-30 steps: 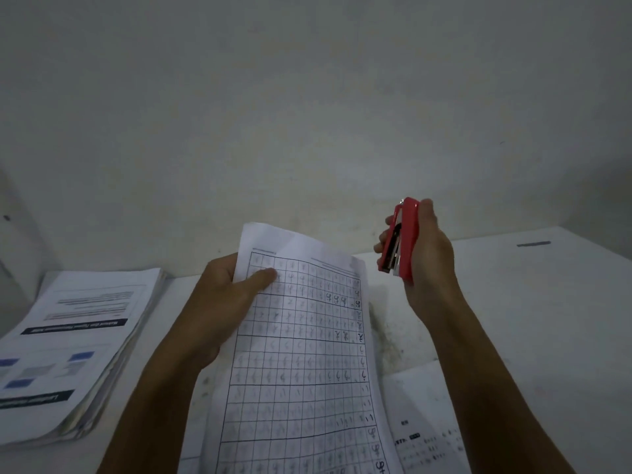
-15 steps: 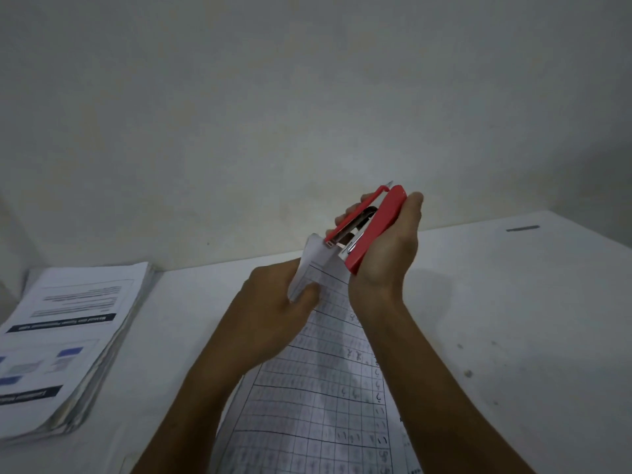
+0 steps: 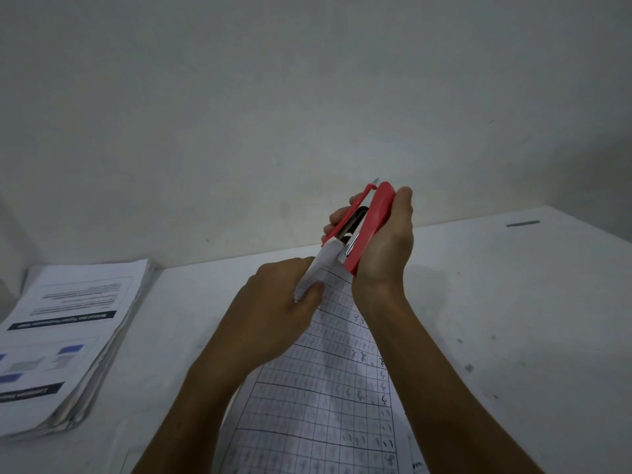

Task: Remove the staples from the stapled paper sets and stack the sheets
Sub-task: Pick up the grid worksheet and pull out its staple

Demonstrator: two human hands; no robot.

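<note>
A person's right hand (image 3: 383,248) grips a red stapler (image 3: 367,227) above the desk (image 3: 496,319), its mouth on the folded top corner of a gridded paper set (image 3: 328,388) pinched by the left hand (image 3: 273,316); a stack of sheets (image 3: 65,343) lies at the desk's left edge

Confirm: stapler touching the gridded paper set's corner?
Touching. Head view shows the folded corner of the gridded paper set tucked into the front of the red stapler.
</note>
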